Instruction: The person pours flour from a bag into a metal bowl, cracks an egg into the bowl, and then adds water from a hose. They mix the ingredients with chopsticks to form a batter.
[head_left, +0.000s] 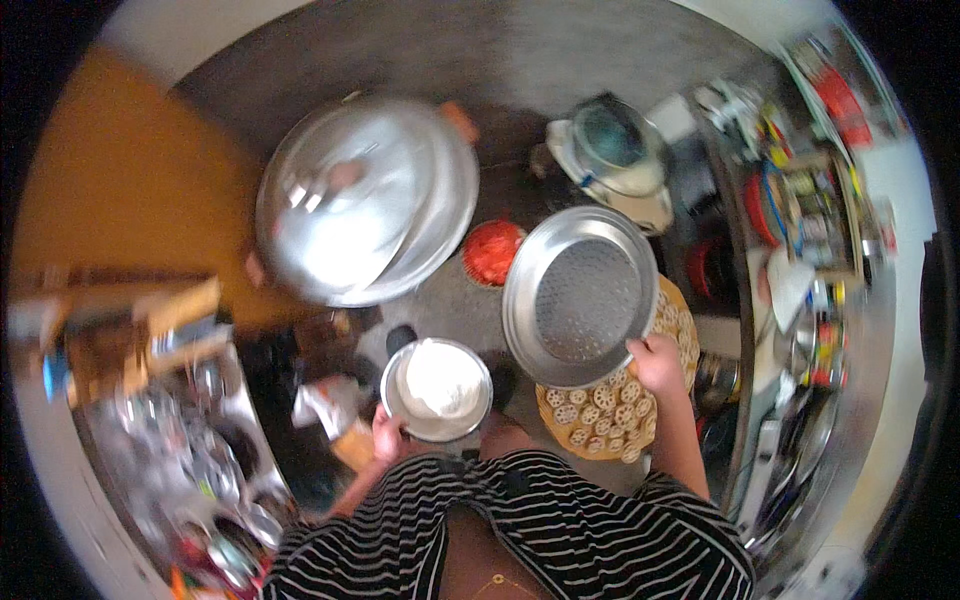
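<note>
My left hand (388, 435) grips the rim of a round metal bowl (436, 429) close to my body. White powder (442, 379), possibly flour, lies inside it. At my right, my right hand (658, 365) holds the edge of a wide, shallow metal pan with a perforated bottom (592, 300), tilted so its inside faces me; it looks like a sieve or steamer tray. Below and partly behind this pan is a round tray of lotus-root-like slices (600, 420), spread out in many wheel-shaped pieces. A small container of red stuff (493, 253) stands beyond, left of the pan.
A very large lidded metal pot (360, 202) with orange handle pads stands ahead left. Ahead right is a stacked appliance with a glass lid (611, 142). Crowded dish shelving (187, 435) lies left; a counter with jars and boxes (817, 225) runs along the right. An orange-brown panel (127, 195) fills the upper left.
</note>
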